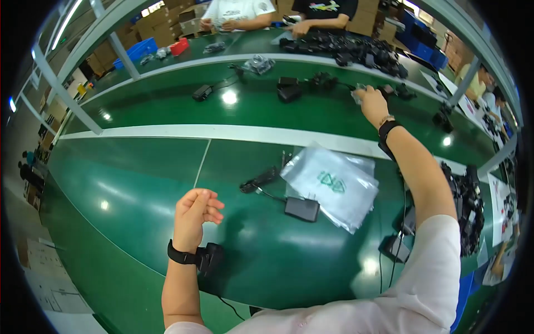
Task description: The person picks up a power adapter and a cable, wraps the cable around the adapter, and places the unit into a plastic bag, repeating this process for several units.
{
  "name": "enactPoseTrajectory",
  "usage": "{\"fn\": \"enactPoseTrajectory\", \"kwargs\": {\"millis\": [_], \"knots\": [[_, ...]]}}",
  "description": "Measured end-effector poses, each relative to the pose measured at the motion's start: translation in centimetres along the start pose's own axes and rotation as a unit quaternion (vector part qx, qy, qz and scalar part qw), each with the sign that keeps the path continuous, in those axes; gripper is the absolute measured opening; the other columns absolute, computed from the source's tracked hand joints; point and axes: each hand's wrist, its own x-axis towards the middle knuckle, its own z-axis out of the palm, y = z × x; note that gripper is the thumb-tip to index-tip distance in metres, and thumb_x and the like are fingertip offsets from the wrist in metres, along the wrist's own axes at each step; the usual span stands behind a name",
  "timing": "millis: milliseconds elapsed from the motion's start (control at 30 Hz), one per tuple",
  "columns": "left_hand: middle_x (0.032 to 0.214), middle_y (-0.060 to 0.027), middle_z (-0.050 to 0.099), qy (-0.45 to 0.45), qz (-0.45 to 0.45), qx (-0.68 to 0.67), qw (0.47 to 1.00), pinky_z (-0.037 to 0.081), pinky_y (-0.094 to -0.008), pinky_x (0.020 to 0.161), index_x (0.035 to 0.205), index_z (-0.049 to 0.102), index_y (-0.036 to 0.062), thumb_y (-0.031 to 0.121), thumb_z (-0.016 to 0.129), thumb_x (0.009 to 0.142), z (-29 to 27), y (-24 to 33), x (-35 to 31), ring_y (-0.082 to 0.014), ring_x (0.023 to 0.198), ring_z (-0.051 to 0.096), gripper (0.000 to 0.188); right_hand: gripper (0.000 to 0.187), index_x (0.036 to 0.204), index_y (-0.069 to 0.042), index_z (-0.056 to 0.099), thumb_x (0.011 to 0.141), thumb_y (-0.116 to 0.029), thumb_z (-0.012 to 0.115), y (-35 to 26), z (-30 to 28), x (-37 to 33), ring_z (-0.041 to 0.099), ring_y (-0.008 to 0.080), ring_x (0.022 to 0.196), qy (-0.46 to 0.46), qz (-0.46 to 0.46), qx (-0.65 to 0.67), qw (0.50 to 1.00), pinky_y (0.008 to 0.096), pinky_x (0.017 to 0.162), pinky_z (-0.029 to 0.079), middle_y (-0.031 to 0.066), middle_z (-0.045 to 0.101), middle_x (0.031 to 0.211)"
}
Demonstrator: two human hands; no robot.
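Right grip [374, 106] at a small clear bag [356, 97] on the far green surface, can't tell if clamped; left grip [196, 210] loosely curled, partly apart, above desk [139, 189]. Black adapter [302, 209] on desk, just beside flat plastic bags [339, 192].

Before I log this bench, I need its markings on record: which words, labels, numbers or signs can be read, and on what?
Clear plastic bags: a green printed symbol; no words legible.
Black shirt across the bench: a colourful print, too small to read.
Black adapter: no legible marking.
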Motion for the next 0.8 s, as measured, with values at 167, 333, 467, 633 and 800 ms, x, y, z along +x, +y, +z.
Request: {"fn": "enactPoseTrajectory", "kwargs": {"millis": [167, 333, 467, 633, 800], "knots": [[0.073, -0.0118, 0.063, -0.012, -0.026, -0.148, 0.989, 0.050, -0.0258, 0.050, 0.091, 0.055, 0.0004, 0.024, 0.045, 0.093, -1.6, -1.6, 2.5, -0.0174, 0.055, 0.060, 0.026, 0.036, 0.115, -0.016, 0.057, 0.079, -0.024, 0.057, 1.1, 4.8, 2.3, 0.038, 0.0393, 0.120, -0.114, 0.023, -0.144, 0.983, 0.0472, 0.082, 0.045, 0.0214, 0.034, 0.135], [0.074, -0.0131, 0.063, -0.023, -0.053, -0.246, 0.968, 0.049, -0.0276, 0.050, 0.091, 0.055, 0.0011, 0.029, 0.042, 0.094, -2.5, -3.6, 2.1, -0.0187, 0.054, 0.060, 0.031, 0.069, 0.138, -0.023, 0.029, 0.078, -0.029, 0.063, -11.4, 1.2, 4.9, 0.023, 0.0459, 0.128, -0.152, 0.019, -0.144, 0.978, 0.0511, 0.103, 0.026, 0.0227, 0.023, 0.142], [0.074, -0.0133, 0.063, -0.067, -0.051, -0.262, 0.961, 0.048, -0.0283, 0.050, 0.093, 0.055, 0.0015, 0.030, 0.041, 0.095, -2.2, -4.4, 3.3, -0.0186, 0.055, 0.060, 0.031, 0.075, 0.138, -0.021, 0.029, 0.073, -0.026, 0.067, -13.5, 8.9, 10.7, 0.026, 0.0457, 0.127, -0.120, -0.113, 0.065, 0.984, 0.0472, 0.101, 0.031, 0.0219, 0.027, 0.140], [0.075, -0.0133, 0.063, -0.064, -0.061, -0.269, 0.959, 0.048, -0.0279, 0.050, 0.093, 0.055, 0.0014, 0.030, 0.040, 0.095, -2.7, -4.9, 2.8, -0.0183, 0.056, 0.060, 0.032, 0.055, 0.123, -0.012, 0.048, 0.072, -0.020, 0.067, -17.9, 9.9, 11.6, 0.042, 0.0422, 0.114, -0.146, -0.127, 0.040, 0.980, 0.0460, 0.093, 0.040, 0.0209, 0.047, 0.124], [0.076, -0.0138, 0.063, -0.088, -0.035, -0.293, 0.951, 0.049, -0.0278, 0.051, 0.095, 0.054, 0.0005, 0.029, 0.040, 0.095, -2.9, -4.2, 1.2, -0.0184, 0.057, 0.060, 0.032, 0.048, 0.097, 0.002, 0.060, 0.061, -0.025, 0.076, -13.5, 0.7, 9.7, 0.058, 0.0353, 0.093, 0.031, -0.133, 0.117, 0.984, 0.0391, 0.080, 0.047, 0.0199, 0.063, 0.093]]}}
